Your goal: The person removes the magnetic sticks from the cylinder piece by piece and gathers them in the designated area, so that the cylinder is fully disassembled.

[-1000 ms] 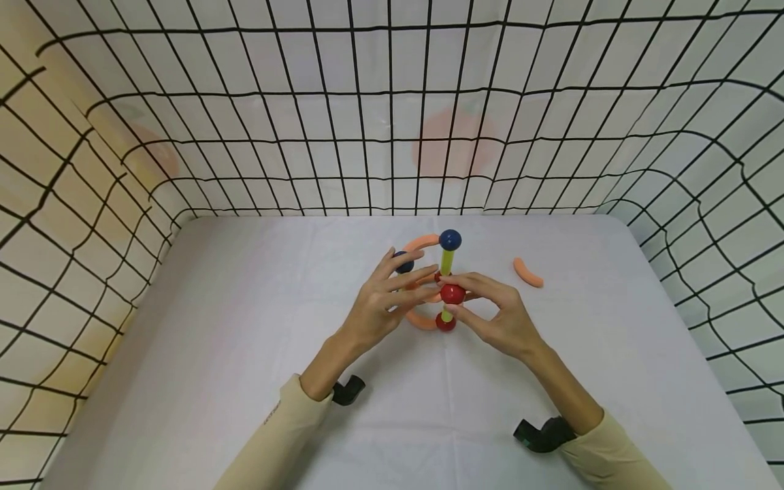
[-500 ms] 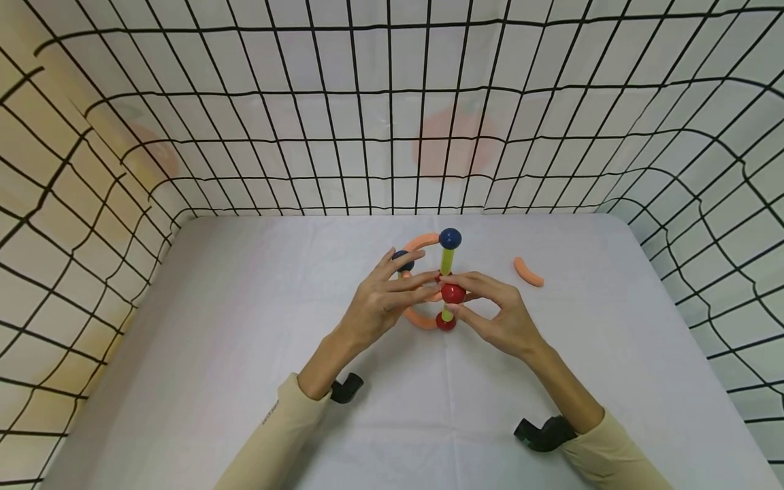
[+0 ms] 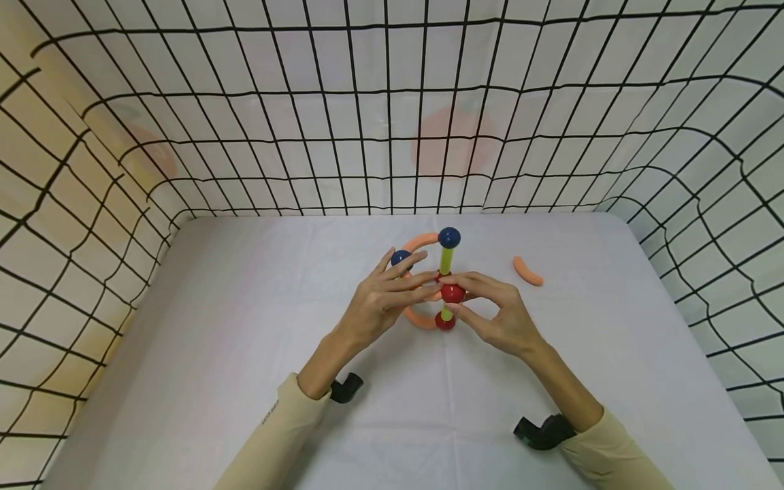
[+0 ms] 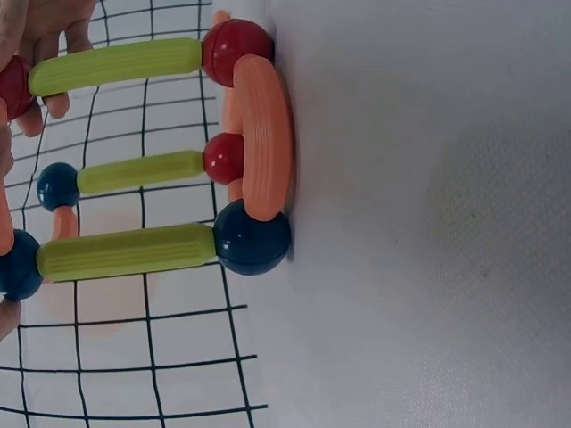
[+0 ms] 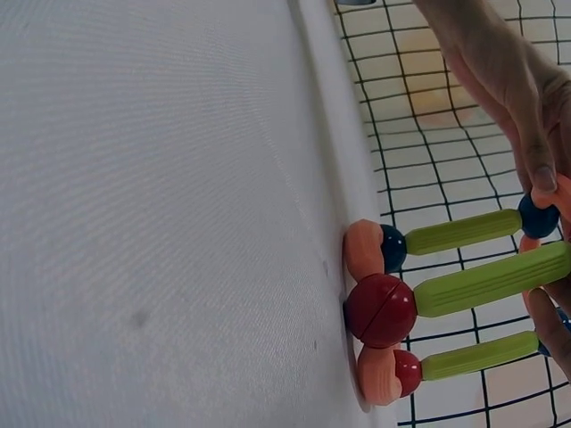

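Note:
A ball-and-stick model stands on the white cloth, with upright yellow-green sticks [image 4: 125, 251] between red and blue balls. A lower curved orange stick [image 4: 268, 138] joins two bottom balls. My right hand [image 3: 502, 313] pinches the top red ball [image 3: 452, 293] between thumb and fingers. Below it is a bottom red ball [image 3: 445, 321]. My left hand [image 3: 373, 299] spreads over the model's left side, its fingers beside a top blue ball [image 3: 401, 258]. The right wrist view shows its thumb against an upper curved orange stick [image 5: 564, 192]. Another blue ball [image 3: 450, 237] tops the far upright.
One loose curved orange stick [image 3: 527, 271] lies on the cloth [image 3: 600, 327] right of the model. Black wire mesh [image 3: 367, 116] rises behind and along both sides. Dark wrist devices [image 3: 544, 433] sit by the sleeves.
Both hands keep nearly the same place on the model. The left fingers shift very slightly; the loose orange stick stays put.

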### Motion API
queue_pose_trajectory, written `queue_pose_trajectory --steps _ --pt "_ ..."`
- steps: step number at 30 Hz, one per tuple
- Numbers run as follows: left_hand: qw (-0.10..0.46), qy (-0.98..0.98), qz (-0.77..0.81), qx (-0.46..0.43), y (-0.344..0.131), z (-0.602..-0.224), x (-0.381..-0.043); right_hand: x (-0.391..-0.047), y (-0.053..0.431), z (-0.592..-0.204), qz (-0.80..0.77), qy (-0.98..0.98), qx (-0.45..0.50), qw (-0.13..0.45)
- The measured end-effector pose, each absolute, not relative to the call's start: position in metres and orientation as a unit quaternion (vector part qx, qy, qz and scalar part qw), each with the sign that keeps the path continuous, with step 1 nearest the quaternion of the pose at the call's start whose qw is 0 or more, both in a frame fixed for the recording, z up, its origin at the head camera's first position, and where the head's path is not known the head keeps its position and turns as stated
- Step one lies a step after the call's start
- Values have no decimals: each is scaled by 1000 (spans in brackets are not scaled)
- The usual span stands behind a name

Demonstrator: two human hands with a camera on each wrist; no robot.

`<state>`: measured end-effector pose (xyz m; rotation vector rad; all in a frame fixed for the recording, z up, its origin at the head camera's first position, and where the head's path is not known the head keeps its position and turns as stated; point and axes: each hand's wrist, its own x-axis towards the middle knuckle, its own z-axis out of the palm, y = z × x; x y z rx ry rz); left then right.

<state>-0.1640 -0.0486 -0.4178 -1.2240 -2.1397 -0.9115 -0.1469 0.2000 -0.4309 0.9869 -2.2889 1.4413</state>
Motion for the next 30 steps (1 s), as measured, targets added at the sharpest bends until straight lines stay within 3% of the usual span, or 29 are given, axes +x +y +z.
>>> queue_pose_trajectory --steps 30 --pt "228 -789 -347 -453 -50 -417 -163 -145 200 -429 494 -790 336 138"
